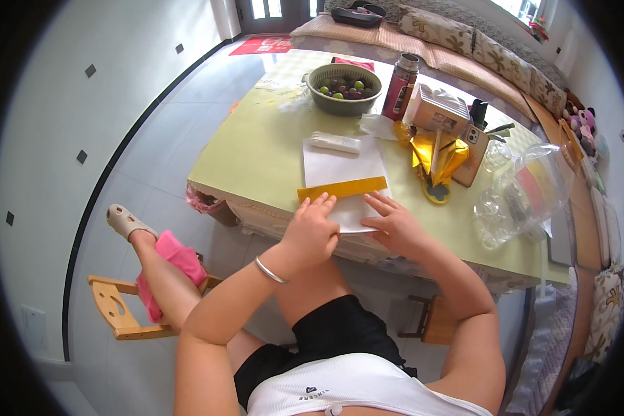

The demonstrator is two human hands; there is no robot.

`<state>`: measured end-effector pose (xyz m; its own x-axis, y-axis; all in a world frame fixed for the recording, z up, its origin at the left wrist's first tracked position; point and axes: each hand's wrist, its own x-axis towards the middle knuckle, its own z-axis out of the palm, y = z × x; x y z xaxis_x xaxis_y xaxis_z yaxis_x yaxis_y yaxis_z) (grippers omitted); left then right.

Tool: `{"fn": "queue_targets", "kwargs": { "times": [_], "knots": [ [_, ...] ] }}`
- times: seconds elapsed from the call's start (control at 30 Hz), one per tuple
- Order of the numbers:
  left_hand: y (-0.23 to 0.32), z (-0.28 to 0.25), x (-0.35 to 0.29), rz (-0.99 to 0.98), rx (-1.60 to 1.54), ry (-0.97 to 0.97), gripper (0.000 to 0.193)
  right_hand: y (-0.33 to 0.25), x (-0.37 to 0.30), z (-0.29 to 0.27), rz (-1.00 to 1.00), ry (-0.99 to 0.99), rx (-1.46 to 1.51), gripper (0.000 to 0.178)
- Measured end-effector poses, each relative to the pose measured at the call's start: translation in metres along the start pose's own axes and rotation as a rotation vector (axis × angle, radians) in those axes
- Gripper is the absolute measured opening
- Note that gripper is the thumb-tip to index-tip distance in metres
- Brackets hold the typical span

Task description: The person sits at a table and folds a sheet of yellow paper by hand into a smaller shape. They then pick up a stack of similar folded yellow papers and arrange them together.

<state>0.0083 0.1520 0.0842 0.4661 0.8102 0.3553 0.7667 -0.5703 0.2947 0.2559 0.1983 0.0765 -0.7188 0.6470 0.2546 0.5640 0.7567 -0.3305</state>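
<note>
Gold strip [342,187] lies crosswise over a white sheet [347,163] at the middle of the frame, and we see its whole upper edge, while fingertips cover part of its lower one. Our left hand [313,225] has its fingers slightly spread along that lower edge; its thumb is hard to make out. Our right hand [397,225] has its fingers extended near the strip's right end, thumb held apart from them; we cannot tell how firmly either hand presses. Between and under our hands, the sheet's near part is partly hidden. Above the strip we make out a small white roll [335,143], its contents unclear. Right of center, yellow-handled scissors [437,193] lie by crumpled gold foil [453,157], their blades difficult to separate from it, and the foil overlaps a phone [473,142]. At right, a clear plastic bottle [496,211] blurs what lies behind it. Toward the upper middle, a bowl [345,106] holds round fruit, the lower ones concealed by its wall.
</note>
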Motion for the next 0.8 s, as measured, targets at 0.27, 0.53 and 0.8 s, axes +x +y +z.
{"fn": "queue_targets", "kwargs": {
  "times": [0.27, 0.53, 0.8],
  "knots": [
    [-0.013, -0.008, 0.006, -0.059, -0.099, 0.042, 0.006, 0.014, 0.016, -0.015, 0.028, 0.023, 0.225, 0.011],
    [-0.015, 0.007, 0.003, 0.097, -0.064, 0.233, 0.006, 0.022, 0.022, -0.009, -0.102, 0.148, 0.186, 0.011],
    [-0.022, 0.005, 0.005, 0.013, -0.15, 0.114, 0.008, 0.027, 0.027, -0.005, -0.048, 0.06, 0.258, 0.014]
  ]
}}
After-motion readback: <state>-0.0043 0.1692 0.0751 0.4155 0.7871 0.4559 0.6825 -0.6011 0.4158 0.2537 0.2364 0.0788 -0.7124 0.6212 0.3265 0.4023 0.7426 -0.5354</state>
